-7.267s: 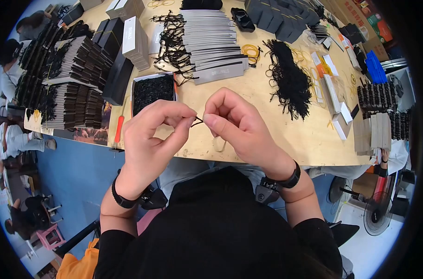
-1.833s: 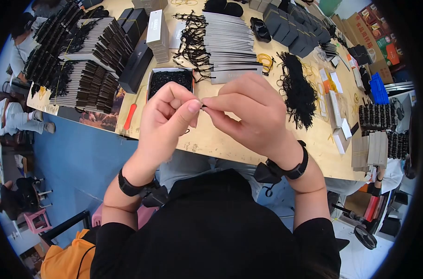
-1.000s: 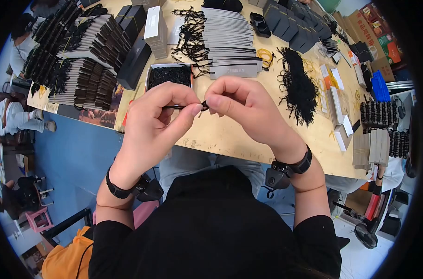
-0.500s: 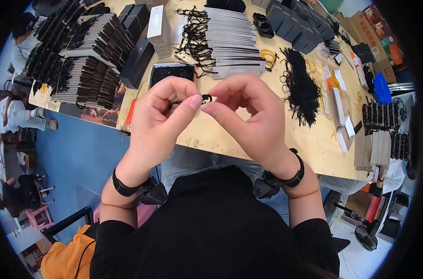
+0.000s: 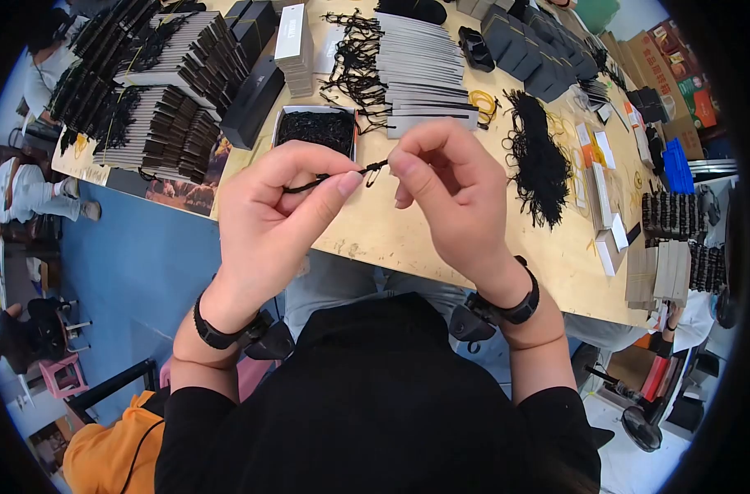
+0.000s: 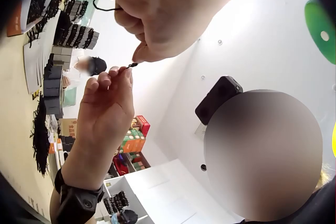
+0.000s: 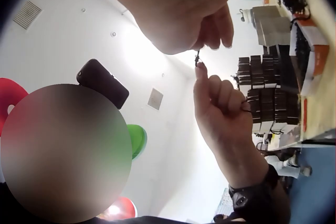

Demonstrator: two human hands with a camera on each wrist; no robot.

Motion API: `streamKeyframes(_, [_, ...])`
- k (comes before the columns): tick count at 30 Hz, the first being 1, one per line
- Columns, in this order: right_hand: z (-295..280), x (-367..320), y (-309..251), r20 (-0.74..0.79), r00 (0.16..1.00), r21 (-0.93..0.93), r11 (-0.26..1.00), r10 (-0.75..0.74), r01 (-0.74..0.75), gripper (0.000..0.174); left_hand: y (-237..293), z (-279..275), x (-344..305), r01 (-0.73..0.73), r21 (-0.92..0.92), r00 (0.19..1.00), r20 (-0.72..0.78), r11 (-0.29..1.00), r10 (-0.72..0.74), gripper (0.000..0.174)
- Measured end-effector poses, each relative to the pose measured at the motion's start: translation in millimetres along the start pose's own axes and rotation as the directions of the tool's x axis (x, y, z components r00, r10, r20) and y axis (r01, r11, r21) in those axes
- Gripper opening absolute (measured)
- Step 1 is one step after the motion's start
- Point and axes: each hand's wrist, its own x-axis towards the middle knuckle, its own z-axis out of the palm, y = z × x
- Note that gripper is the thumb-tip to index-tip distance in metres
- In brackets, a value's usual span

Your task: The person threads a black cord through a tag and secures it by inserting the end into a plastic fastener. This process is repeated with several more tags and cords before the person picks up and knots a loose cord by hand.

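Observation:
A short black cord [image 5: 376,167] with a knotted stretch runs between my two hands in the head view, and a small thin loop hangs below it. My left hand [image 5: 278,216] pinches it between thumb and forefinger, its other end lying across the curled fingers. My right hand [image 5: 461,202] pinches the far end at the thumb tip. In the left wrist view a loop of cord [image 6: 103,3] sticks out past my left hand. The right wrist view shows the short taut piece of cord [image 7: 197,57] between the fingertips; the pinched parts are hidden.
Just beyond my hands stands an open box [image 5: 357,136] of black cords. Behind lie grey tagged strips [image 5: 420,62], with a bundle of black cords [image 5: 539,165] to the right. Stacked cards [image 5: 177,136] and a long black box [image 5: 253,103] stand left. The table's front edge [image 5: 391,262] is close.
Over the last half second my hands have drawn apart, and the cord that was bunched in a small loop at the fingertips now stretches between them. My right fingers have closed on its end.

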Motion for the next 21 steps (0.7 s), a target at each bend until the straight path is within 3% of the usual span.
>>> streamKeyframes(5, [6.7, -1.6, -1.4, -0.086, 0.995, 0.147, 0.988, -0.042, 0.054, 0.006, -3.8, -1.7, -1.8, -0.207, 0.089, 0.976, -0.044, 0.974, 0.211, 0.008])
streamKeyframes(7, [6.4, -1.2, -1.1, -0.085, 0.996, 0.182, 0.982, -0.040, 0.055, 0.006, -6.5, -2.8, -2.5, -0.203, 0.067, 0.978, -0.035, 0.977, 0.206, 0.008])
streamKeyframes(10, [6.8, 3.7, 0.4, -0.035, 0.999, 0.280, 0.960, 0.012, -0.001, 0.007, -11.3, 1.0, -4.3, -0.171, -0.036, 0.983, -0.073, 0.985, 0.168, 0.009])
streamKeyframes(12, [13.2, 8.1, 3.3, 0.080, 0.978, 0.471, 0.857, 0.194, -0.209, 0.010, -10.6, 2.3, -7.4, -0.151, -0.115, 0.982, -0.130, 0.982, 0.136, 0.008])
streamKeyframes(15, [28.6, 8.3, 8.3, 0.251, 0.947, 0.481, 0.824, 0.200, -0.301, 0.016, -8.8, -7.5, -19.0, -0.060, -0.085, 0.983, -0.181, 0.995, 0.043, 0.006])
streamKeyframes(17, [36.6, 6.9, 10.6, 0.299, 0.938, 0.435, 0.850, 0.177, -0.299, 0.018, -14.0, -24.6, -30.9, -0.070, 0.146, 0.992, -0.094, 0.987, 0.085, 0.006])
streamKeyframes(18, [38.7, 7.2, 13.5, 0.350, 0.906, 0.356, 0.860, 0.239, -0.365, 0.015, -16.9, -32.8, -38.0, -0.055, 0.245, 0.994, -0.075, 0.968, 0.075, 0.007])
streamKeyframes(19, [42.4, 7.2, 15.7, 0.393, 0.868, 0.271, 0.864, 0.303, -0.424, 0.013, -19.4, -39.0, -45.0, -0.054, 0.244, 0.992, -0.095, 0.968, 0.079, 0.007])
streamKeyframes(21, [53.0, 8.4, 18.7, 0.368, 0.872, 0.252, 0.868, 0.324, -0.429, 0.010, -22.9, -50.4, -60.2, -0.131, 0.238, 0.957, -0.223, 0.962, 0.186, 0.004])
